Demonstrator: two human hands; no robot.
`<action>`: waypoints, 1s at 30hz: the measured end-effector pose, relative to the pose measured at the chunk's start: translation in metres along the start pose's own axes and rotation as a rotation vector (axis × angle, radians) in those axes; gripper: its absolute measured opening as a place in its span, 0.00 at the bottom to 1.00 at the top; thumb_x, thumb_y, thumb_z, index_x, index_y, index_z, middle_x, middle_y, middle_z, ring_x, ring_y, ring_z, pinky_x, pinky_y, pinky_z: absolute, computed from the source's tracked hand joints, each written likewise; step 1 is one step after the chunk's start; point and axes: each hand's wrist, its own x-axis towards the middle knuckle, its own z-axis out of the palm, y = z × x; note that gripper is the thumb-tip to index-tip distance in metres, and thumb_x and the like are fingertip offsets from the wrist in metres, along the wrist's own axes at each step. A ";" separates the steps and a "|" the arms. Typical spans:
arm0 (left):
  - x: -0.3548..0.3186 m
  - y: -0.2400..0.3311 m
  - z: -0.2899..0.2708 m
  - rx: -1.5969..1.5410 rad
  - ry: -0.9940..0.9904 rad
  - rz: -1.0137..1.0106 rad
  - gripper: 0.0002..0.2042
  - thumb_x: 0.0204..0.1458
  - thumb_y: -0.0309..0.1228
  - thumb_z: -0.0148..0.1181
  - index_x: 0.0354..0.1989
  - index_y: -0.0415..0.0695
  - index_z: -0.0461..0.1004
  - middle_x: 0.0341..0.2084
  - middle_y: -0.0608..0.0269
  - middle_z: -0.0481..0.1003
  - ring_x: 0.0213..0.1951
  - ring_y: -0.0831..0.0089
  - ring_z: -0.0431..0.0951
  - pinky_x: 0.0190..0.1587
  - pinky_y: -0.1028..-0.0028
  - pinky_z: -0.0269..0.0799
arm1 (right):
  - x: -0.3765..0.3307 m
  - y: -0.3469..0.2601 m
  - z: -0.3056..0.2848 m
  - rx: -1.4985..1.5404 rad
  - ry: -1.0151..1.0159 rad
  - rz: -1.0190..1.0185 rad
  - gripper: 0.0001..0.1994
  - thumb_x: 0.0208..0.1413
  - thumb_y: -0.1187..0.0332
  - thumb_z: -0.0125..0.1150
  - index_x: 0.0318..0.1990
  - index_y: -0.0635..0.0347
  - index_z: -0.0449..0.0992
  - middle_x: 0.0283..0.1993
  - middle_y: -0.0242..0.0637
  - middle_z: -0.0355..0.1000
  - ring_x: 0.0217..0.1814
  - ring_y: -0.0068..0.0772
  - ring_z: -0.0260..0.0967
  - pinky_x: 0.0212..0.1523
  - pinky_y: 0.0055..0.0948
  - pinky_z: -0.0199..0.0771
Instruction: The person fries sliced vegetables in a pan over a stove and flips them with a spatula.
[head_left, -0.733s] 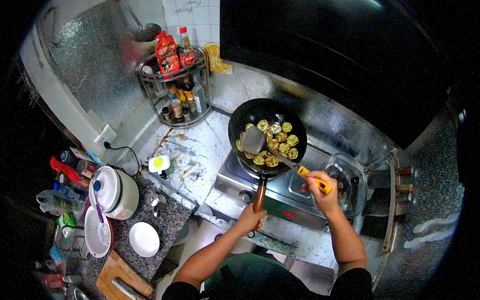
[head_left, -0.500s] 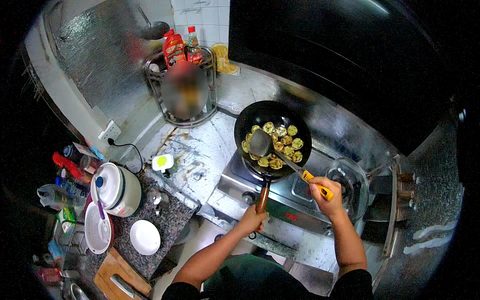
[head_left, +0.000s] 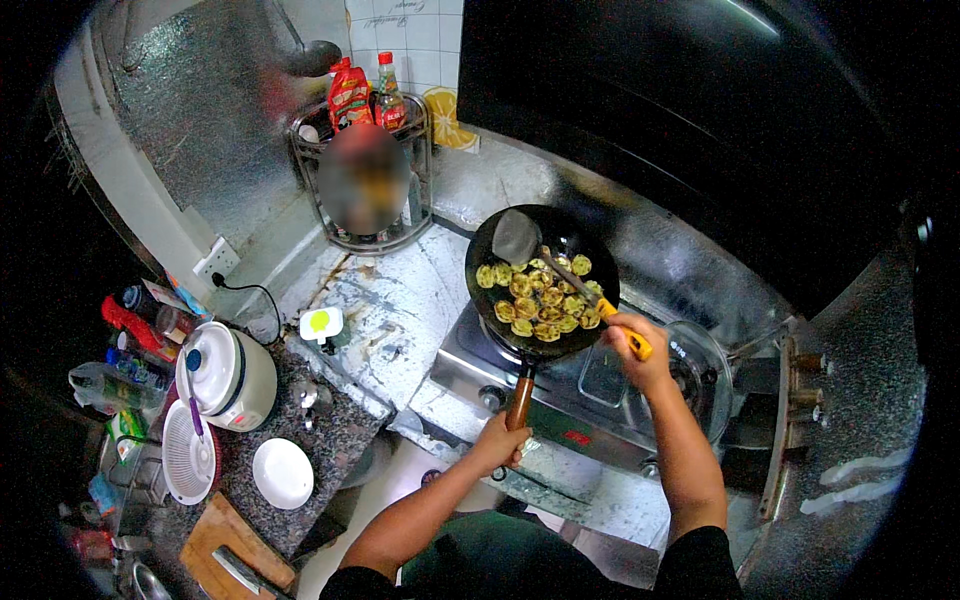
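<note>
My left hand (head_left: 499,444) is closed round the brown wooden handle (head_left: 521,400) of a black wok (head_left: 482,310), which sits over the left burner of the stove. Several browned, round vegetable slices (head_left: 541,296) lie in the middle and near part of the wok. My right hand (head_left: 640,352) grips the yellow handle of a metal spatula (head_left: 516,238). The spatula reaches across the slices, its grey blade against the far left inner wall of the wok.
A glass lid (head_left: 706,372) lies on the stove's right side. At the left, a white rice cooker (head_left: 245,375), a strainer basket (head_left: 190,470), a white plate (head_left: 283,474) and a cutting board with a knife (head_left: 237,572) crowd the counter. A bottle rack (head_left: 424,215) stands in the back corner.
The spatula blade has moved from over the slices to the wok's far left wall. My right hand has risen slightly away from me. The slices have shifted toward the near side.
</note>
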 end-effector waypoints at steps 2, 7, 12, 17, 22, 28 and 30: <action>0.001 -0.003 0.000 0.005 0.005 0.014 0.12 0.47 0.29 0.55 0.35 0.44 0.57 0.15 0.68 0.63 0.12 0.79 0.65 0.13 0.76 0.65 | -0.005 0.003 -0.007 0.125 0.038 0.104 0.05 0.48 0.74 0.58 0.34 0.61 0.73 0.27 0.36 0.73 0.27 0.26 0.72 0.30 0.23 0.71; 0.000 -0.002 0.003 -0.056 -0.022 0.002 0.11 0.47 0.29 0.55 0.34 0.44 0.57 0.15 0.68 0.63 0.12 0.79 0.65 0.12 0.76 0.64 | -0.008 0.004 -0.007 0.125 0.001 0.128 0.06 0.48 0.74 0.59 0.35 0.60 0.74 0.29 0.37 0.73 0.27 0.26 0.72 0.30 0.23 0.71; -0.003 0.003 0.009 -0.025 0.011 0.012 0.10 0.47 0.29 0.54 0.32 0.44 0.59 0.14 0.68 0.63 0.12 0.78 0.65 0.12 0.76 0.63 | -0.010 -0.003 0.009 0.056 -0.083 0.051 0.08 0.46 0.69 0.61 0.34 0.59 0.73 0.31 0.40 0.73 0.31 0.36 0.73 0.33 0.27 0.71; -0.004 0.003 0.009 -0.034 0.020 0.012 0.09 0.46 0.29 0.54 0.31 0.44 0.60 0.14 0.67 0.63 0.12 0.77 0.64 0.13 0.74 0.63 | -0.014 -0.018 -0.015 -0.135 -0.207 -0.112 0.07 0.46 0.70 0.61 0.33 0.59 0.73 0.30 0.41 0.73 0.31 0.38 0.73 0.33 0.29 0.72; -0.003 0.002 0.011 -0.076 0.017 -0.006 0.11 0.47 0.29 0.55 0.33 0.45 0.58 0.15 0.68 0.64 0.12 0.79 0.65 0.13 0.76 0.64 | -0.009 -0.028 -0.006 -0.028 -0.117 0.030 0.07 0.45 0.70 0.61 0.34 0.59 0.73 0.30 0.41 0.73 0.31 0.39 0.73 0.33 0.29 0.72; 0.000 -0.002 0.008 -0.062 0.022 -0.017 0.11 0.47 0.29 0.55 0.33 0.45 0.58 0.15 0.67 0.64 0.13 0.78 0.65 0.13 0.75 0.64 | -0.021 -0.022 -0.003 -0.028 -0.167 -0.017 0.06 0.46 0.71 0.60 0.33 0.59 0.73 0.30 0.40 0.73 0.31 0.39 0.73 0.34 0.29 0.72; -0.001 -0.001 0.009 -0.056 0.021 -0.019 0.11 0.47 0.29 0.55 0.33 0.44 0.58 0.15 0.67 0.64 0.13 0.78 0.65 0.13 0.75 0.64 | -0.023 -0.022 -0.006 -0.053 -0.163 -0.007 0.06 0.46 0.71 0.60 0.33 0.59 0.73 0.30 0.40 0.73 0.30 0.39 0.73 0.33 0.29 0.72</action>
